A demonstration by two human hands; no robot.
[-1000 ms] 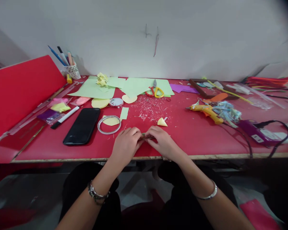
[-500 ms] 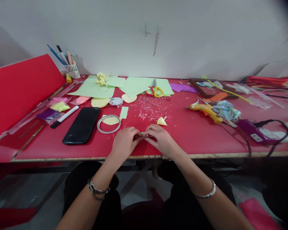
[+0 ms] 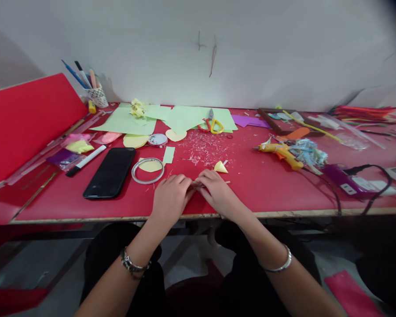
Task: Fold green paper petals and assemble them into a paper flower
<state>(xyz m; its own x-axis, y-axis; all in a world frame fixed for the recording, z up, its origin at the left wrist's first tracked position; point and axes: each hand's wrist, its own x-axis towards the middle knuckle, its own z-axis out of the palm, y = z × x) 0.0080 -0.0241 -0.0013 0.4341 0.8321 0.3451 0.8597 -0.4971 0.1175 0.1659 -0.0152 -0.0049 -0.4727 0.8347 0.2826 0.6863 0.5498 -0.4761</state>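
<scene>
My left hand (image 3: 172, 196) and my right hand (image 3: 217, 192) meet fingertip to fingertip just above the table's front edge. Both are closed in a pinch on a small piece of paper, nearly all hidden by the fingers. A pale thin end (image 3: 227, 182) shows beside my right hand; whether it belongs to the held piece I cannot tell. Beyond my right hand lies a small pale yellow paper cone (image 3: 221, 167). To the left of my left hand is a roll of narrow tape (image 3: 148, 171), lying around part of a yellow paper cutout (image 3: 152, 165).
A black phone (image 3: 110, 173) and a marker (image 3: 86, 161) lie at left. Scissors (image 3: 211, 122) rest on green paper sheets (image 3: 183, 118) at the back, behind scattered paper shreds (image 3: 203, 152). At right are a yellow glue gun (image 3: 281, 155) and a purple power strip (image 3: 346, 180) with cords.
My fingers have drawn closer together, and the green sliver between them is now mostly covered. A pale thin end now shows right of my right hand. The view has shifted slightly.
</scene>
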